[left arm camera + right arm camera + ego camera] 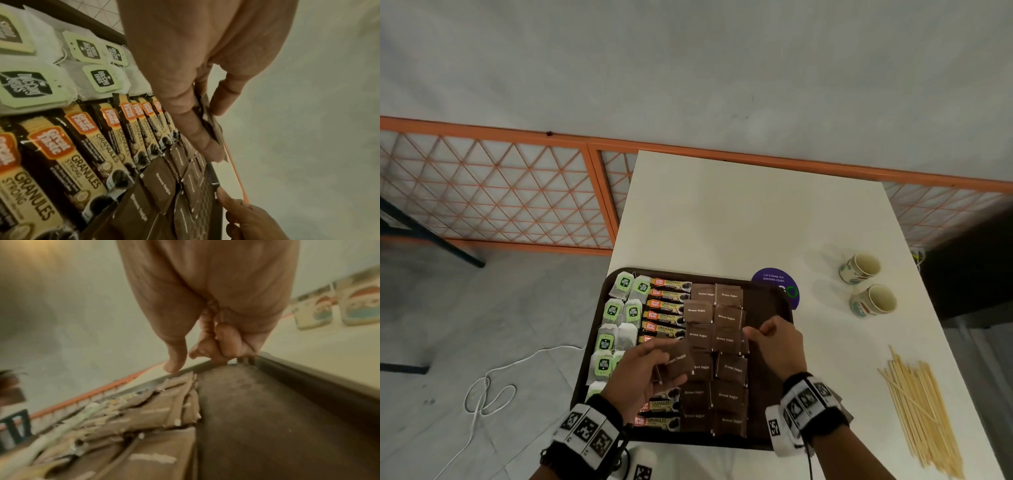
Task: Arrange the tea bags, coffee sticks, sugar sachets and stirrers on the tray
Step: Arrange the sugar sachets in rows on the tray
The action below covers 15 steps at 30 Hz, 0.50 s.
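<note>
two cups (866, 286), one tray (770, 284)

The tray (599, 329) is dark brown, and its bare floor shows a fine woven check in the left wrist view. The tea bags (619, 310) are white with pale green tags printed in black. The coffee sticks (666, 306) are black and yellow with orange-red logos. The sugar sachets (727, 339) are plain brown with small white lettering. The stirrers (921, 411) are pale wood, the table (739, 219) white, the paper cups (866, 284) cream with red and blue print, the round sticker (774, 279) purple
</note>
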Available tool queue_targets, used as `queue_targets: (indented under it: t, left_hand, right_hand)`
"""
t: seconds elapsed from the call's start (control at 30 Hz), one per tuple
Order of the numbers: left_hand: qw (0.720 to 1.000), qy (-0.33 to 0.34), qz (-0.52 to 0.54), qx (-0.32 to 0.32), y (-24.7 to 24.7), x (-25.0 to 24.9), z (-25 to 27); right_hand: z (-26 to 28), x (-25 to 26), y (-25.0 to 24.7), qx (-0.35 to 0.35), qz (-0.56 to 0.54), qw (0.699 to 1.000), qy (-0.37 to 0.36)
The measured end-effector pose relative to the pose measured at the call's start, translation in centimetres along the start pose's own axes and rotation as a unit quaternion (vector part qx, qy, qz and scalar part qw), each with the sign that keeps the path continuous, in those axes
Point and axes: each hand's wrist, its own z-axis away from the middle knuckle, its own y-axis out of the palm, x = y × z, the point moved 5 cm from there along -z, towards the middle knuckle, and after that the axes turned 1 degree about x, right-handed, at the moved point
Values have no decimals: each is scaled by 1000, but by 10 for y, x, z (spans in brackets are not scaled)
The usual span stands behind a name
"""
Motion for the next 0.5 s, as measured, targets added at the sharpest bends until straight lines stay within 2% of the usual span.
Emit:
queue_targets:
  t: [0.07,0.17,0.23,0.33,0.5]
  left_hand:
    - [1000,0,-10,22,2,1,1]
    - [998,14,-57,21,10,4,2]
    - [993,31,-117,4,15,7,4]
    - [987,21,-158,-3,16,18,8]
    - [989,-61,-128,48,5,34,16]
  right_hand:
    - [16,11,-5,16,-7,999,-43]
    - [50,35,10,148,-28,982,-111]
    - [69,43,26,205,-17,968,-142]
    - [80,27,40,220,-51,966,-124]
    - [95,5,42,286,-131,947,-70]
